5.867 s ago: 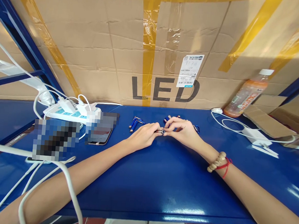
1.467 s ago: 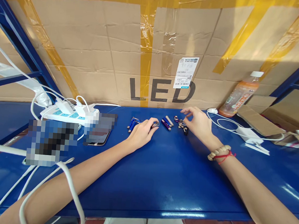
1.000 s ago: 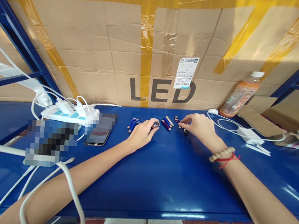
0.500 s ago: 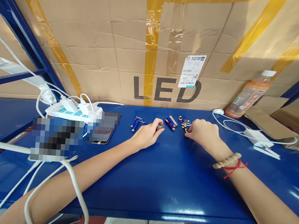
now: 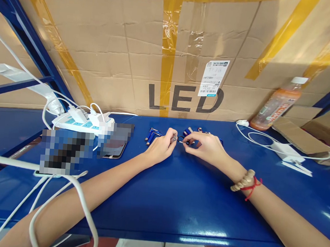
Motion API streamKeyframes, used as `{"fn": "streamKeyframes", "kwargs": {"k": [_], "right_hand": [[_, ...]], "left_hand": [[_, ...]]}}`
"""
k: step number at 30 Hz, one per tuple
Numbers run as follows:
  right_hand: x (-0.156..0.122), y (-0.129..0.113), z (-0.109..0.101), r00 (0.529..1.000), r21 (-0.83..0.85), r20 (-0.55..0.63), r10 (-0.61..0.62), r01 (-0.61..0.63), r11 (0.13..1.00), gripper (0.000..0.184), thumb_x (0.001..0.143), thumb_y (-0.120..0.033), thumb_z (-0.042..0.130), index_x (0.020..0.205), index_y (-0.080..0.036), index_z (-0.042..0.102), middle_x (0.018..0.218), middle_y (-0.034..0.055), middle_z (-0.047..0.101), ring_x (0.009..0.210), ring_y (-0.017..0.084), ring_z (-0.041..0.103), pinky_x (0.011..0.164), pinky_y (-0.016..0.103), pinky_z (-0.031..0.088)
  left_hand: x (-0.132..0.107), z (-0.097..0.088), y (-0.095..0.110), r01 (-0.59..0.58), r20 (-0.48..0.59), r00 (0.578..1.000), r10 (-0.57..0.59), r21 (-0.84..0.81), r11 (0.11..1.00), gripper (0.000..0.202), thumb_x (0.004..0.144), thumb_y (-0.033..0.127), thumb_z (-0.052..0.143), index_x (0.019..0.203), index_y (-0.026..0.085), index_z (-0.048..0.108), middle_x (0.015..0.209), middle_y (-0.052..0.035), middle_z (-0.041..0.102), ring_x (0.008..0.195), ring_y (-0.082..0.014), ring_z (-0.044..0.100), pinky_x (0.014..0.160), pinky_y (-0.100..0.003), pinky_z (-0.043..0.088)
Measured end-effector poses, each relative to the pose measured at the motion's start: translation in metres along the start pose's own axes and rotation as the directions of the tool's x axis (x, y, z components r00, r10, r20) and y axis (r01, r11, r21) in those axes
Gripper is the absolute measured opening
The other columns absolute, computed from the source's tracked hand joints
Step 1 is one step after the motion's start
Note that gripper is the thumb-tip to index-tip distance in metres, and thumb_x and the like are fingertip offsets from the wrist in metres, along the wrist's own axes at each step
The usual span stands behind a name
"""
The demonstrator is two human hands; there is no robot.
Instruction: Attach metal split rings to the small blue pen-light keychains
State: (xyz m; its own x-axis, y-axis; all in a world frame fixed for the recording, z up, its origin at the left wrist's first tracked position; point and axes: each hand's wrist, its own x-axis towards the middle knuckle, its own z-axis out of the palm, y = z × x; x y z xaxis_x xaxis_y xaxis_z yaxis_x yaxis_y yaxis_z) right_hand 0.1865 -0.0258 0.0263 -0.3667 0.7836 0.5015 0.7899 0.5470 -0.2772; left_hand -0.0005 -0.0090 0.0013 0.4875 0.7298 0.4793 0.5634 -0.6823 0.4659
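Observation:
My left hand (image 5: 162, 146) is closed, pinching a small shiny metallic piece (image 5: 174, 138) between thumb and index finger. Close to its right, my right hand (image 5: 205, 145) pinches a small thin part (image 5: 182, 142) with a light tip and a dark curved bit. The part points at the metallic piece; whether they touch I cannot tell. Left of my left hand lie several small blue cylinders (image 5: 151, 136) with coppery ends, like lighter bodies. Behind my right fingers is another blue cylinder (image 5: 186, 132), partly covered. Small metal bits (image 5: 200, 129) beyond it are mostly hidden by my right hand.
A phone (image 5: 114, 148) and a white power strip (image 5: 76, 124) with plugs stand left on the blue table (image 5: 153, 198). A thick white cable (image 5: 82, 197) loops over my left forearm. At right are an orange drink bottle (image 5: 279, 104) and a white charger (image 5: 287, 153). A large cardboard box (image 5: 101, 57) backs the table.
My right hand has moved left from the small metal bits to beside my left hand, now with a thin part in its fingers. My left hand keeps its metallic piece almost in place.

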Motion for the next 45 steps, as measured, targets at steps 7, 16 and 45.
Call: {"fn": "streamKeyframes", "kwargs": {"k": [7, 16, 45], "right_hand": [[-0.002, 0.011, 0.013, 0.999, 0.194, -0.019, -0.029, 0.033, 0.98, 0.019, 0.078, -0.025, 0.056, 0.095, -0.022, 0.064, 0.08, -0.0006, 0.069, 0.063, 0.011, 0.063, 0.055, 0.021, 0.048], [-0.002, 0.005, 0.021, 1.0, 0.426, 0.007, 0.03, -0.03, 0.904, 0.03, 0.082, -0.031, 0.055, 0.107, -0.019, 0.064, 0.089, 0.0047, 0.068, 0.064, 0.011, 0.06, 0.051, 0.021, 0.05], [-0.004, 0.004, 0.019, 0.958, -0.021, -0.008, -0.286, 0.286, 0.958, 0.025, 0.091, -0.026, 0.037, 0.09, -0.019, 0.061, 0.074, 0.0038, 0.057, 0.068, 0.015, 0.057, 0.066, 0.029, 0.049]], "left_hand": [[0.0, 0.002, -0.003, -0.015, -0.077, 0.997, 0.014, -0.02, 1.0, 0.009, 0.091, 0.03, 0.034, 0.088, 0.021, 0.035, 0.065, 0.0036, 0.045, 0.054, -0.0118, 0.049, 0.053, -0.021, 0.035], [0.002, 0.003, -0.003, 0.046, -0.07, 0.997, -0.046, 0.01, 0.999, 0.01, 0.092, 0.03, 0.031, 0.087, 0.022, 0.033, 0.073, 0.0005, 0.049, 0.06, -0.0142, 0.051, 0.056, -0.024, 0.036], [0.0, -0.002, 0.003, -0.019, 0.088, 0.996, 0.028, -0.108, 0.994, 0.011, 0.091, 0.032, 0.033, 0.087, 0.022, 0.033, 0.066, 0.004, 0.045, 0.053, -0.0115, 0.045, 0.054, -0.023, 0.033]]}}
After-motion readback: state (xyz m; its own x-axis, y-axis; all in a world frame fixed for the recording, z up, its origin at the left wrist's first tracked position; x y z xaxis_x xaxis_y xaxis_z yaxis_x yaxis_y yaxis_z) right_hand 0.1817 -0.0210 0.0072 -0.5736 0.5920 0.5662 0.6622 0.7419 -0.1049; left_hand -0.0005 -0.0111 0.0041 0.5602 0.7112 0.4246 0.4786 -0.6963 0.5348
